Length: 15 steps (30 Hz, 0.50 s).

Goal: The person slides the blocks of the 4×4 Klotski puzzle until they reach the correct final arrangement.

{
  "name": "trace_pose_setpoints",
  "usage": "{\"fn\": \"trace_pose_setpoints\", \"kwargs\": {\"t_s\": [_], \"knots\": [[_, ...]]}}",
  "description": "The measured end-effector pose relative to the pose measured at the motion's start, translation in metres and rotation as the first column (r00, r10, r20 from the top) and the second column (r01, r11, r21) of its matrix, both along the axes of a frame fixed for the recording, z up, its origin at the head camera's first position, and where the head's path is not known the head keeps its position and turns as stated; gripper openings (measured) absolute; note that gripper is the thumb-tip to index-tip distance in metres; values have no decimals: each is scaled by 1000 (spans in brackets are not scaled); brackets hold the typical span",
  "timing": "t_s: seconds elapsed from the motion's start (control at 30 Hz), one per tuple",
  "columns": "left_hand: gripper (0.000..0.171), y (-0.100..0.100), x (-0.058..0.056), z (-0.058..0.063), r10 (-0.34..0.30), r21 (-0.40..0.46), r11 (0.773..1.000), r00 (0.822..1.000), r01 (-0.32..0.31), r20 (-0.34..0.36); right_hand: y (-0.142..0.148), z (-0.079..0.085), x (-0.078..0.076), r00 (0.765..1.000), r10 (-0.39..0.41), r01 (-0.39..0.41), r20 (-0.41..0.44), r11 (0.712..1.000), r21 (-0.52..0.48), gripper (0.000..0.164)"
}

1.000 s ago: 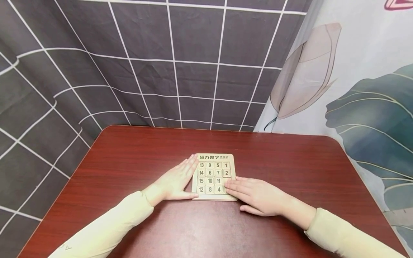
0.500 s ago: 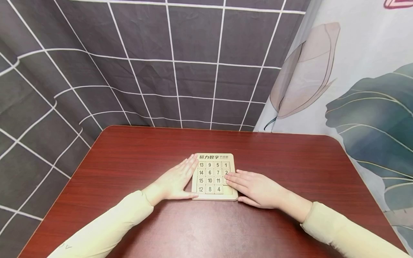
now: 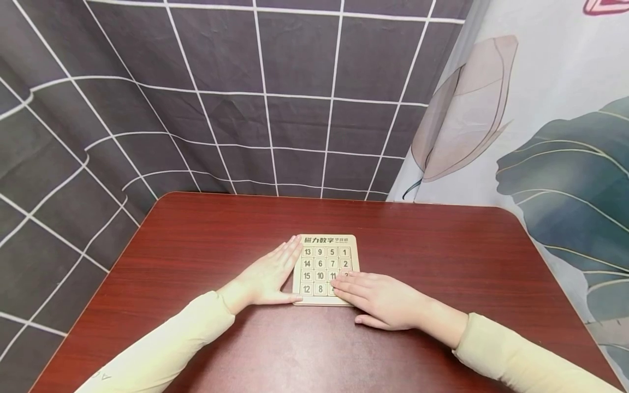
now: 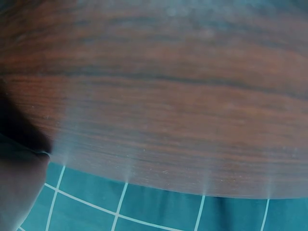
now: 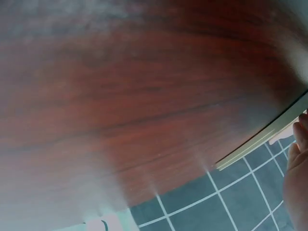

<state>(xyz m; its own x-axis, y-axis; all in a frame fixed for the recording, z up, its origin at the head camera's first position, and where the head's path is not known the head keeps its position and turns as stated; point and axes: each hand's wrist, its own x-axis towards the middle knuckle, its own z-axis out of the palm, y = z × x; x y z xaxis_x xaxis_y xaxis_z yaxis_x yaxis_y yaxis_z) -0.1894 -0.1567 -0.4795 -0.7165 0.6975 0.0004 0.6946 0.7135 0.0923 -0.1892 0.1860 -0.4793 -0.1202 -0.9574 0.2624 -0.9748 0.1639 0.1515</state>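
A pale number sliding puzzle (image 3: 324,300) lies flat on the table, with dark lettering along its top and rows of numbered tiles. My left hand (image 3: 267,273) rests along its left side, straight fingertips at the upper corner and thumb at the lower corner. My right hand (image 3: 385,300) reaches in from the right with extended fingers, their tips over the 4 tile (image 3: 331,290) in the bottom row. Those fingers hide the lower right corner and part of the 3 tile (image 3: 346,274). In the right wrist view, the puzzle's edge (image 5: 260,137) shows beside the right hand's fingers (image 5: 301,137).
The reddish-brown wooden table (image 3: 236,218) carries the puzzle near its middle. Behind it hangs a dark grey curtain (image 3: 300,60) with a white grid. A white curtain (image 3: 540,65) with leaf prints hangs at the right.
The 3 tile has slid up from the bottom right corner to the third row. My right fingertips went up with it, then down and left onto the 4 tile. The left hand stayed still.
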Motion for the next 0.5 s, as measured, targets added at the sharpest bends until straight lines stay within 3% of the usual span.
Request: {"fn": "trace_pose_setpoints", "kwargs": {"t_s": [0.5], "knots": [[115, -2, -3, -6, 4, -14, 1000, 1000, -4, 1, 20, 3, 6, 999, -36, 36, 14, 999, 0, 59]]}}
